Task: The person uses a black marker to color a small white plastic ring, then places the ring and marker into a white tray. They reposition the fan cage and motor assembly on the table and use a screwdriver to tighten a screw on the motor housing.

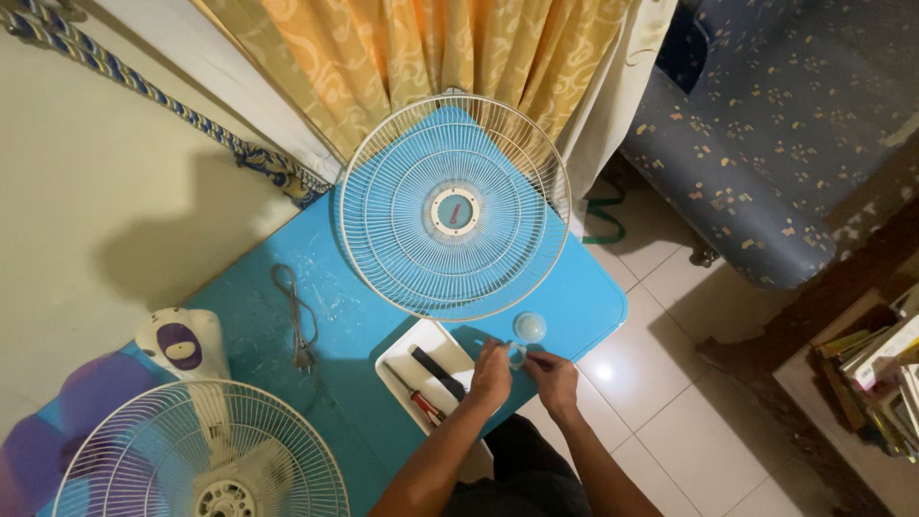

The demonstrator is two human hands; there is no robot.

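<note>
Small part (518, 356): a pale, clear-looking piece held between both hands above the near edge of the table (584, 287); its exact shape is too small to tell.
Left hand (491, 371): grip closed, fingertips pinching the small part from the left.
Right hand (553, 375): grip closed on the same part from the right, the two hands almost touching.
Cap (529, 326): a round, clear dome on the table just beyond the hands, near the front guard.
Front guard (455, 206): a white wire fan guard with a round hub at its middle, lying on the blue table and leaning toward the curtain (421, 57).
Tray (402, 359): white and oblong, just left of the left hand; it holds a red-handled screwdriver (419, 398) and a black tool (438, 373).
Cord (295, 321): a grey cord with a plug, lying loose on the table left of the tray.
Fan (196, 450): a second fan with white guard and white-and-purple motor housing, at the left end of the table, well apart from the hands.
Sofa (766, 144): blue patterned, across the tiled floor to the right.
Books (876, 373): stacked at the far right edge.
</note>
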